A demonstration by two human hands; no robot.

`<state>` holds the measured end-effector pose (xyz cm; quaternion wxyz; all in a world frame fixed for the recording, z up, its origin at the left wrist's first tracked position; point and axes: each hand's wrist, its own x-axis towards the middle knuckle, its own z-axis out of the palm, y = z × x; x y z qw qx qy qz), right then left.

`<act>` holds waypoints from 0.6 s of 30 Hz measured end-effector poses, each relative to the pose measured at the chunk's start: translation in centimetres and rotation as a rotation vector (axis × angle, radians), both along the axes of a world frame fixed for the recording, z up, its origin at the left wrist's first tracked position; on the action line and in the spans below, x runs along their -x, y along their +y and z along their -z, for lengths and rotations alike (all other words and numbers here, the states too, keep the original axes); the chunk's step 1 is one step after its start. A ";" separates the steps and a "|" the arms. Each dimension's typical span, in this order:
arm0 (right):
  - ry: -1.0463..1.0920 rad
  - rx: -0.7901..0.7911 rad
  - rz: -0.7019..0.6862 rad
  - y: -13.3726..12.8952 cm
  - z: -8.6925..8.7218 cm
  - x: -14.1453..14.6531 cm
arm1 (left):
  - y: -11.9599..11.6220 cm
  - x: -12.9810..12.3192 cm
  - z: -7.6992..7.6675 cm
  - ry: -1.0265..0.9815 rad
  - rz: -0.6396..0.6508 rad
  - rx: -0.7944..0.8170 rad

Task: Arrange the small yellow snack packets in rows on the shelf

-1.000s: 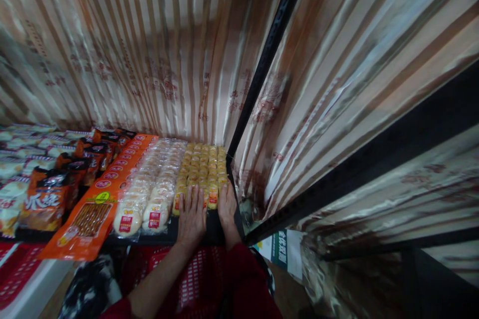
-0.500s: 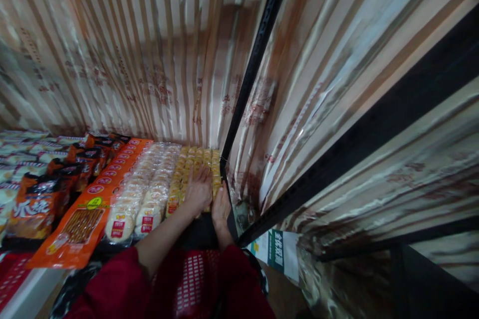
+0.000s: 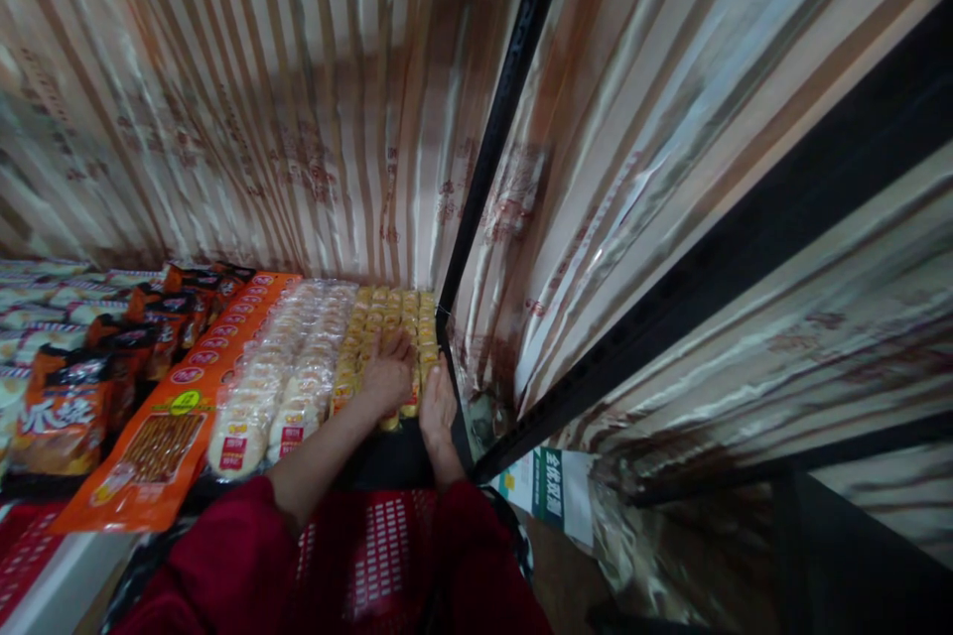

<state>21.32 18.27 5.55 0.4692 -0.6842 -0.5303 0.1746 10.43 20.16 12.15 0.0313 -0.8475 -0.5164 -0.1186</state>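
Note:
Rows of small yellow packets [image 3: 358, 332] lie at the right end of the shelf. My left hand [image 3: 388, 377] rests on top of them, palm down with its fingers stretched forward. Along their right edge, beside the black post, stands my right hand [image 3: 438, 402], fingers extended and palm turned toward the packets. Neither hand is closed round anything. Clear-wrapped stacks of round white crackers [image 3: 242, 422] lie left of the yellow packets, followed by a long orange snack packet [image 3: 153, 456].
Orange and black bags [image 3: 67, 417] and rows of pale packets [image 3: 45, 313] fill the shelf's left side. A black metal post [image 3: 495, 149] rises at the corner. A red basket [image 3: 383, 546] is below my arms. Striped sheeting [image 3: 335, 99] hangs behind.
My left hand has shifted slightly left over the yellow packets, uncovering more of their near right part. My right hand stays at their side. The view has moved slightly.

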 end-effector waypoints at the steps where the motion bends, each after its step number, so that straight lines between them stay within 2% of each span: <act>1: 0.000 0.006 -0.007 0.0 -0.1 0.0 | 0.0 0.0 -0.1 0.000 0.003 0.010; 11: 0.001 0.044 -0.004 -0.1 -0.3 0.1 | 0.1 0.3 0.0 0.014 0.006 0.046; 18: -0.035 0.009 0.023 0.2 0.5 0.1 | 0.0 0.3 -0.4 -0.017 0.007 0.037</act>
